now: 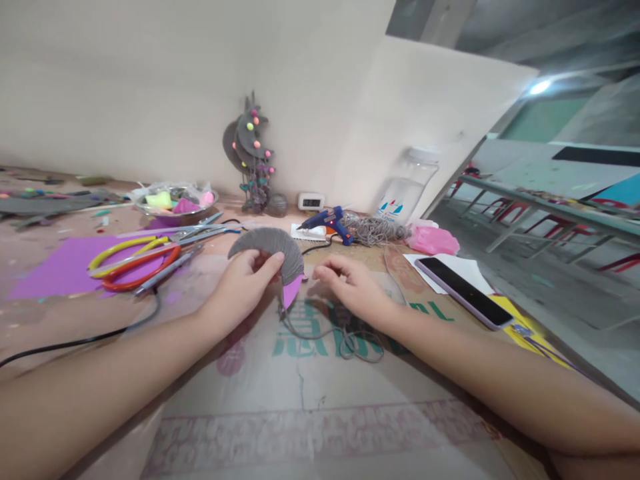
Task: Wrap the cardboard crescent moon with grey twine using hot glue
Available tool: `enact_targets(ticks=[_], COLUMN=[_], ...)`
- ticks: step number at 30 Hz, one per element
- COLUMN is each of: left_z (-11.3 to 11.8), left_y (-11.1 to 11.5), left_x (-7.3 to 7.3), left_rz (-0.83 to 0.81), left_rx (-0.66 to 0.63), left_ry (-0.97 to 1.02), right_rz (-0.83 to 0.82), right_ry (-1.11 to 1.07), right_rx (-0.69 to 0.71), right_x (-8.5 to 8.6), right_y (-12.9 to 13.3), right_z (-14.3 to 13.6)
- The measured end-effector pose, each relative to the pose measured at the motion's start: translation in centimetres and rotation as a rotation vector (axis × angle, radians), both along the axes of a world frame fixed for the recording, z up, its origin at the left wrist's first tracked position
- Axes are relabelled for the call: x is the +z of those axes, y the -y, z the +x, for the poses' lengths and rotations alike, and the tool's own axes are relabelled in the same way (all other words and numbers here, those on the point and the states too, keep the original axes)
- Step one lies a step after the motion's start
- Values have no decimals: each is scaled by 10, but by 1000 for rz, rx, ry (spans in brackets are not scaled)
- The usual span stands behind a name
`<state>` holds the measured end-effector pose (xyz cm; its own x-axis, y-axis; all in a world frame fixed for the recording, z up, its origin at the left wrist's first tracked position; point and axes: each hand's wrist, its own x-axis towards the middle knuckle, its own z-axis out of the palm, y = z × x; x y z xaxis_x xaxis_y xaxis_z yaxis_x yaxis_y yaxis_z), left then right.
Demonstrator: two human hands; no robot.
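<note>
Craft workshop, by its glue gun (338,224), scissors (196,233), gray yarn (375,229), long table (546,203) and red stools (556,224).

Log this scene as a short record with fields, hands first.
Left hand: holding the crescent
Right hand: beside the crescent's tip; grip unclear
Crescent: wrapped in grey yarn, purple showing at the tip
Loose yarn: looped below the hands
Glue gun: beyond the crescent
Phone: at right, overlapping white paper

free: near cardboard (235,403) between forearms (150,367) | mid: loose cord (310,337) | ahead: glue gun (331,221), probably yarn (376,230)
</note>
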<state>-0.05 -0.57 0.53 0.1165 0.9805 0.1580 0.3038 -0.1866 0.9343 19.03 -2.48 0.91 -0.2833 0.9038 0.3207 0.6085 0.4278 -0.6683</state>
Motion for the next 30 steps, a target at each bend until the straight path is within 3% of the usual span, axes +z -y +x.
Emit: enact_targets(ticks=[2,5,9,30], left_z=[0,-1,-1,2], left_y=[0,0,-1,-1], left_x=[-1,-2,-4,4], left_rz=[2,51,114,-27], left_rx=[-35,-73,-82,-117], left_ry=[-6,-34,-77,-171], right_rz=[-198,-318,-354,-360], right_ry=[-102,-171,-190,-267], right_rx=[29,90,91,92], right_x=[-2,-5,-8,-10], right_y=[-3,-4,-4,-4], right_z=[-3,-7,-7,-4])
